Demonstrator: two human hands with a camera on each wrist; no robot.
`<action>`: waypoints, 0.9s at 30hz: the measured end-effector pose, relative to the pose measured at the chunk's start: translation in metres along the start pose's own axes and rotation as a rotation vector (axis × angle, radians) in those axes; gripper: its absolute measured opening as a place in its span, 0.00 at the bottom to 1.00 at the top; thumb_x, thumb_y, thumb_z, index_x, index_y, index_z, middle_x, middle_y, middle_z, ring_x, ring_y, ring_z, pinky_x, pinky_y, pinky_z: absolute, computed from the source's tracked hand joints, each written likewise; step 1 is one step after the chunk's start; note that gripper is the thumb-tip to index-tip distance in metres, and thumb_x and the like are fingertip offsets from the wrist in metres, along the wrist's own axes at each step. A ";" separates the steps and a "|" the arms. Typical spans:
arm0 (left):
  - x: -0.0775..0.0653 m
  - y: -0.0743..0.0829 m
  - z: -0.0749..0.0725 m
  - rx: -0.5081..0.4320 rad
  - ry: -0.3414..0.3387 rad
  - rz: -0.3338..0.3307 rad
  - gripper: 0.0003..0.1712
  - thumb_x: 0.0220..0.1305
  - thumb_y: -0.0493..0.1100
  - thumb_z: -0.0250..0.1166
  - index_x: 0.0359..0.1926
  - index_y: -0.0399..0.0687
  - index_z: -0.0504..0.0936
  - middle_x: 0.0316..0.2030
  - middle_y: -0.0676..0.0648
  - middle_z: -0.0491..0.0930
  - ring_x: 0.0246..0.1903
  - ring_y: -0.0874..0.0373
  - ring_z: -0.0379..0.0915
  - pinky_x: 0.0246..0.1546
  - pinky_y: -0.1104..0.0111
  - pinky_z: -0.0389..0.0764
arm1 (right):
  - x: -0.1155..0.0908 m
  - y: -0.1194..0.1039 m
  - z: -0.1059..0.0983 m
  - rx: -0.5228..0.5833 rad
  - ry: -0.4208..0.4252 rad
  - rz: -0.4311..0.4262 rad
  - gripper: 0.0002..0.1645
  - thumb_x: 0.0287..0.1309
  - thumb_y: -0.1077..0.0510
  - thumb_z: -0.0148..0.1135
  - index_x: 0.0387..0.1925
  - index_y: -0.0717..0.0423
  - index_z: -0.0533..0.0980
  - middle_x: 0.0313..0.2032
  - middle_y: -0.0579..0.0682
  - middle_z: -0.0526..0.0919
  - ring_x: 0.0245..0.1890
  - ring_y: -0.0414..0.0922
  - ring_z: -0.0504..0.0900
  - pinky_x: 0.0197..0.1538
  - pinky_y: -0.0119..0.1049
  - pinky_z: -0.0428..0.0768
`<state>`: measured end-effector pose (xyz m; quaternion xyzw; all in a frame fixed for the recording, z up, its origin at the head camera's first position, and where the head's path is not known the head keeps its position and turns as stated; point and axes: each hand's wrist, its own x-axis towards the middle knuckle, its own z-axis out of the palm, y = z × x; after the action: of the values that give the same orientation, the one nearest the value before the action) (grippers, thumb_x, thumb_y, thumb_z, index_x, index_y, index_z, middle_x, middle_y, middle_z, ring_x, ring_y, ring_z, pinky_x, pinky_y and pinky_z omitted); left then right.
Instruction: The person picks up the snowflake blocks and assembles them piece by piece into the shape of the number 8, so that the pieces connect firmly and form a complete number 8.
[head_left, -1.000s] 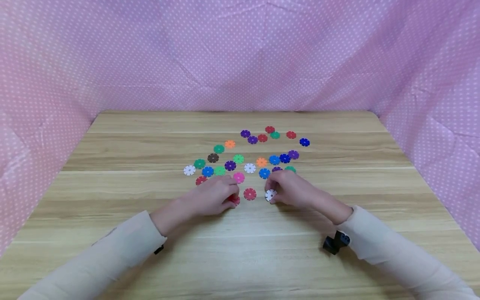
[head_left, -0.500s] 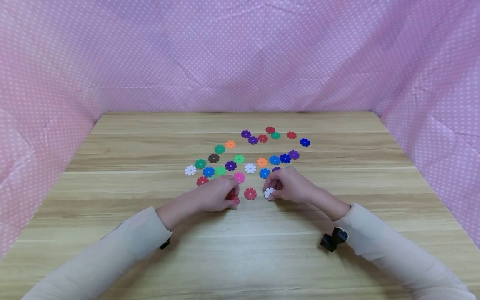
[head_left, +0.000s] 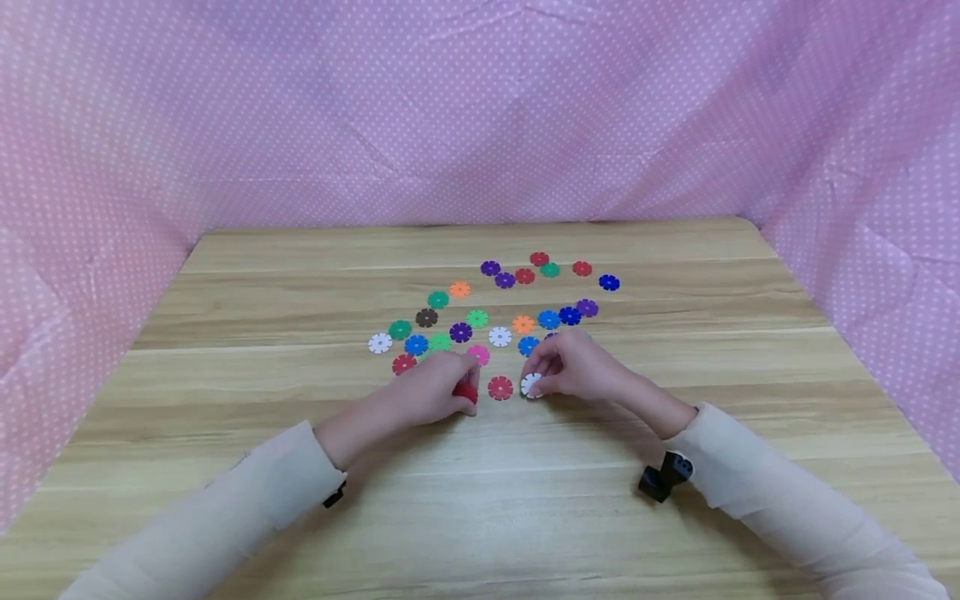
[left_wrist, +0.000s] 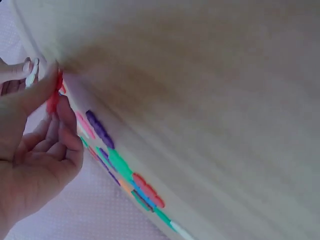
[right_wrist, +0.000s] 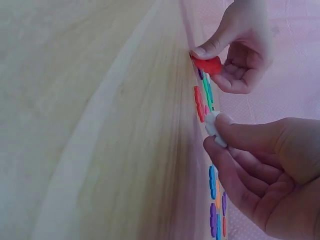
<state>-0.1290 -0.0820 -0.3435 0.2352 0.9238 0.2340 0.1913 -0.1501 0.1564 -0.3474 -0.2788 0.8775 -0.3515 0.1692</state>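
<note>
In the head view my left hand [head_left: 431,387] pinches a red notched plastic disc [head_left: 467,392] between thumb and fingers; the right wrist view shows this red disc [right_wrist: 209,65] tilted. Opposite it, my right hand [head_left: 581,367] holds a white notched disc [head_left: 532,385] by its edge. That white disc [right_wrist: 214,129] is gripped between thumb and index finger, as the right wrist view shows. The two held discs are apart. Between them another red disc [head_left: 500,388] lies flat on the table. Just beyond the left fingers is a pink disc [head_left: 478,356], partly covered.
Several more discs lie scattered on the wooden table [head_left: 480,500] beyond the hands, among them a white one [head_left: 380,342], a brown one [head_left: 427,317] and a dark blue one [head_left: 609,282]. A pink dotted curtain [head_left: 480,117] stands behind the table.
The red disc in my left hand has turned from lying nearly flat to a steeper tilt. My right hand has shifted slightly left and away from me with the white disc.
</note>
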 end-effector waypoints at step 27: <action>0.001 0.006 -0.026 -1.056 0.145 -0.365 0.16 0.62 0.35 0.65 0.50 0.34 0.80 0.44 0.38 0.84 0.33 0.58 0.85 0.51 0.59 0.82 | 0.017 -0.023 0.003 0.187 0.373 -0.087 0.07 0.50 0.60 0.72 0.33 0.57 0.85 0.32 0.54 0.89 0.30 0.42 0.86 0.35 0.27 0.85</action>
<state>-0.1396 -0.0858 -0.3191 -0.0730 0.7177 0.6433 0.2563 -0.1534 0.1306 -0.3348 -0.2297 0.8443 -0.4839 0.0134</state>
